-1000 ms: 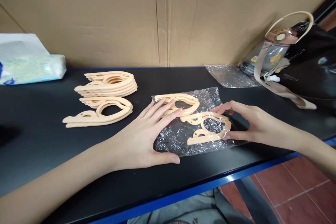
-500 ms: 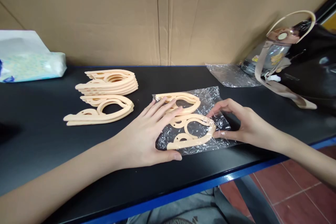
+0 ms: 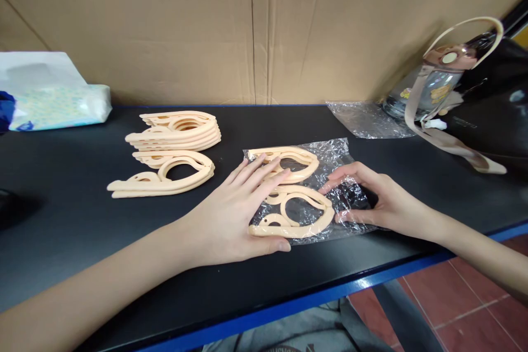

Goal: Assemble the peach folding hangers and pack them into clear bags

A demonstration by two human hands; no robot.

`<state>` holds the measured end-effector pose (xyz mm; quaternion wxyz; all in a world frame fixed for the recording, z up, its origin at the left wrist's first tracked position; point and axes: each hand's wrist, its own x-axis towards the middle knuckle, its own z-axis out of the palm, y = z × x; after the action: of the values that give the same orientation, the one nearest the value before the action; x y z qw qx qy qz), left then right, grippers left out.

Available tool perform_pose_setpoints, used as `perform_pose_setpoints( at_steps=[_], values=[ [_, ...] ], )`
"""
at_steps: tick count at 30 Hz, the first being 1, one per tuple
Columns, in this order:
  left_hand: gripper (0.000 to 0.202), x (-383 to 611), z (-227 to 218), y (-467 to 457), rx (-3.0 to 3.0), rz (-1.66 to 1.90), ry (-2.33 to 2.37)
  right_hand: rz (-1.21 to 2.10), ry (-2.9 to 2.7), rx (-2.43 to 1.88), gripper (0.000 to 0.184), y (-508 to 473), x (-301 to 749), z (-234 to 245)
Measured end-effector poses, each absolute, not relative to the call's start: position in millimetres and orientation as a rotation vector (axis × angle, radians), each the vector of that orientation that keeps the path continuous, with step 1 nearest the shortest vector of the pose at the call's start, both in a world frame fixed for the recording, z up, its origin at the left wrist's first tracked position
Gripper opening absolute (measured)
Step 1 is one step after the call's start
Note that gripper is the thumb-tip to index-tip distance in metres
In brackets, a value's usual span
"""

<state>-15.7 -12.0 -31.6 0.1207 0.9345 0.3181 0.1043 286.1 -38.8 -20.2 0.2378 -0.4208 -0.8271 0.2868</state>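
Two peach plastic folding hangers lie inside a clear plastic bag (image 3: 338, 198) on the black table (image 3: 82, 220). My left hand (image 3: 235, 214) rests flat and open at the bag's left end, fingers on the far hanger (image 3: 295, 162), thumb beside the near hanger (image 3: 297, 217). At the bag's right end my right hand (image 3: 379, 201) is cupped, its fingers and thumb pressing the film just right of the near hanger.
A stack of peach hangers (image 3: 177, 129) and a flatter pile (image 3: 165, 176) lie to the left. A tissue pack (image 3: 53, 102) sits far left, another clear bag (image 3: 367, 118) and a water bottle with strap (image 3: 433, 85) at the right, a cardboard wall behind.
The near hanger has slid leftward inside the bag, from the bag's right part to against my left thumb. My right hand followed it to the left; my left hand stayed put.
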Motion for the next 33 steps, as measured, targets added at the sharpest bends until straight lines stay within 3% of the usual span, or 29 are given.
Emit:
perform_pose_setpoints(
  at_steps=[10, 18, 23, 33],
  values=[
    [0.1, -13, -23, -13, 2.696, 0.237, 0.953, 0.645, -2.351, -1.154, 0.044, -32, 282, -18],
    [0.101, -13, -31, -12, 2.706, 0.303, 0.925, -0.133, -2.419, -1.232, 0.026, -9, 278, 31],
    [0.103, -11, -25, -16, 2.695, 0.295, 0.922, -0.087, -2.579, -0.934, 0.031, 8, 198, 44],
    [0.095, -16, -25, -26, 2.551, 0.316, 0.907, -0.007, -2.75, -0.765, 0.052, 41, 75, 21]
  ],
)
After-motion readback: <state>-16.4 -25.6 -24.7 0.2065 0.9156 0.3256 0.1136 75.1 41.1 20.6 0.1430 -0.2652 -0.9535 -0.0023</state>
